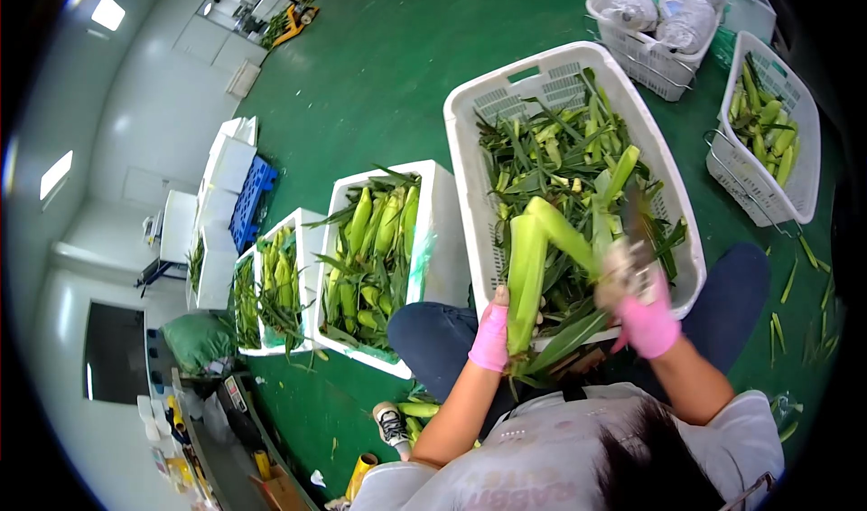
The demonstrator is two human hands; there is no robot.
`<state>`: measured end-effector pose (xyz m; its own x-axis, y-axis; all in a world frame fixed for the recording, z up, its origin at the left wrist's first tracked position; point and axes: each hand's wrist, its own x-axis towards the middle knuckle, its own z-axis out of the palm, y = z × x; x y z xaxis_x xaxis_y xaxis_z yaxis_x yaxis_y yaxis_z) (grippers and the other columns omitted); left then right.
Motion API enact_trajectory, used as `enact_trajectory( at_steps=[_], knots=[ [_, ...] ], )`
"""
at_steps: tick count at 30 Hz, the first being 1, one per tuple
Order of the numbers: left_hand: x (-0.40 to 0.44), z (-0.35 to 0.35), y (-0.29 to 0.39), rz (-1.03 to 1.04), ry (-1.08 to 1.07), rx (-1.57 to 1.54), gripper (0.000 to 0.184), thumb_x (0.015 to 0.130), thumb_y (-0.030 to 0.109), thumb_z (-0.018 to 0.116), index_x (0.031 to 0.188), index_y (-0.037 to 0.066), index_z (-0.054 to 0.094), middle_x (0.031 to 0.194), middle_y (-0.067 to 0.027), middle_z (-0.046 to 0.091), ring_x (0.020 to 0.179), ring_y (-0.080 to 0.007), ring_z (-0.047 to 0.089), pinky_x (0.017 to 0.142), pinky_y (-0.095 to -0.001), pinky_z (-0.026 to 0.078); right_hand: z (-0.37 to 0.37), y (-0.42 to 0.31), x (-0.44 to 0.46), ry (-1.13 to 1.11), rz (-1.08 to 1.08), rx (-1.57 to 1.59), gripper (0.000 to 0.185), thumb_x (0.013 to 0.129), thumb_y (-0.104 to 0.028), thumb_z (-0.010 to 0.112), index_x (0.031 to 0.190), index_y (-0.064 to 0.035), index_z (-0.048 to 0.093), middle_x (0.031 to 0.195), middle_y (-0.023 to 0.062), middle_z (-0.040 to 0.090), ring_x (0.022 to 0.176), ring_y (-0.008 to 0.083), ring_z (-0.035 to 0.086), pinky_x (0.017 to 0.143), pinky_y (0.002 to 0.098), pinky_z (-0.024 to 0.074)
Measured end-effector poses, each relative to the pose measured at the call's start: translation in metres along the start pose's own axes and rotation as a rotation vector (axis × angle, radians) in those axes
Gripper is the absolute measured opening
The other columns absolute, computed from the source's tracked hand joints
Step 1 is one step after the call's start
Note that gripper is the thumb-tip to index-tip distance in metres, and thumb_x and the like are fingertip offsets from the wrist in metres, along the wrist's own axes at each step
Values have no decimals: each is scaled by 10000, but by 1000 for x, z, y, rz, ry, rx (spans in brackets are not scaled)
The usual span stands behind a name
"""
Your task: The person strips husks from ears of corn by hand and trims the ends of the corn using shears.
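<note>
My left hand (493,332), in a pink-cuffed glove, grips a green ear of corn (526,281) at its lower part. The ear stands tilted over the near end of a large white basket (462,150); a folded husk leaf bends from its top toward the right. My right hand (639,305), gloved too and smeared by motion, is closed just right of the ear. From it rises a dark, blurred blade that looks like a knife (639,217). Cut husks and leaves (551,154) fill the basket. My left fingers are mostly hidden behind the ear.
White foam boxes of unhusked corn (366,258) stand to the left. At the right are a basket of corn (768,127) and a crate of plastic-wrapped bundles (664,14). Leaf scraps lie on the green floor (361,68). A yellow pallet jack (293,23) stands far back.
</note>
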<state>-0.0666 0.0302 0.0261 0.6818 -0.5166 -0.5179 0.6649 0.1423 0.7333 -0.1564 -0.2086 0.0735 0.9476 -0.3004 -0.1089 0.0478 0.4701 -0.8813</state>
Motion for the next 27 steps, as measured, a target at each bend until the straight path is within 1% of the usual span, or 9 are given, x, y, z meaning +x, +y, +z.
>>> enact_trajectory(
  at_steps=[3, 7, 8, 10, 11, 14, 16, 20, 27],
  knots=[
    [4, -38, -15, -51, 54, -182, 819, 909, 777, 507, 1282, 53, 594, 1042, -79, 669, 792, -162, 645, 630, -284, 554, -43, -24, 27, 346, -148, -62, 367, 869, -139, 643, 1211, -48, 546, 884, 8, 579, 695, 108, 567, 575, 226, 494],
    [-1, -44, -3, 169, 152, -125, 647, 954, 571, 641, 1318, 43, 551, 1108, -86, 654, 923, -194, 641, 805, -333, 555, -64, -92, 50, 41, 122, -342, 338, 845, -129, 642, 1162, -39, 568, 891, 12, 579, 670, 76, 550, 507, 219, 459],
    [0, -32, 7, 290, 211, -23, 617, 962, 518, 670, 1330, 40, 540, 1133, -87, 645, 972, -200, 633, 862, -346, 549, -76, -79, 59, 30, 174, -603, 324, 838, -111, 655, 1144, -47, 571, 870, 62, 616, 696, 166, 607, 555, 297, 498],
    [7, -27, 21, 434, 65, -82, 726, 888, 325, 789, 1460, 72, 420, 1385, -104, 542, 1312, -274, 523, 1066, -417, 463, -68, -41, 64, 301, -454, -1551, 328, 832, -109, 674, 1135, -47, 567, 878, 148, 650, 781, 313, 662, 656, 408, 534],
    [5, -23, 25, 443, 68, -89, 765, 872, 304, 803, 1481, 91, 393, 1439, -108, 500, 1371, -300, 481, 1086, -448, 451, -61, -40, 59, 307, -416, -1520, 381, 806, -133, 710, 1143, -40, 560, 957, 204, 657, 874, 422, 660, 772, 474, 541],
    [-6, 12, 50, 524, 96, -49, 912, 805, 263, 855, 1526, 99, 322, 1515, -126, 436, 1430, -339, 436, 1134, -508, 406, -31, -23, 24, -53, 14, -454, 391, 815, -121, 702, 1165, -55, 542, 1052, 74, 644, 890, 161, 610, 787, 333, 524],
    [0, 14, 55, 688, 118, 217, 844, 809, 290, 848, 1473, 44, 389, 1442, -151, 497, 1362, -326, 489, 1129, -474, 408, -3, -28, 5, -352, 318, -117, 465, 838, -149, 719, 1242, -37, 517, 1102, 59, 617, 953, 120, 574, 828, 312, 517],
    [-4, 27, 59, 1093, 313, 934, 642, 844, 327, 821, 1325, 39, 508, 1355, -168, 549, 1325, -325, 518, 1135, -463, 400, 19, 8, -9, -579, 576, 18, 652, 907, -202, 729, 1452, -36, 410, 1180, 48, 592, 972, 117, 576, 850, 298, 527],
    [-16, 46, 21, 912, -23, 171, 722, 850, 261, 842, 1430, 155, 424, 1399, -101, 542, 1413, -345, 454, 1167, -556, 378, 6, 18, 6, -531, 436, -225, 573, 897, -246, 742, 1371, -52, 483, 1096, 42, 604, 948, 112, 582, 835, 286, 515]
  ],
)
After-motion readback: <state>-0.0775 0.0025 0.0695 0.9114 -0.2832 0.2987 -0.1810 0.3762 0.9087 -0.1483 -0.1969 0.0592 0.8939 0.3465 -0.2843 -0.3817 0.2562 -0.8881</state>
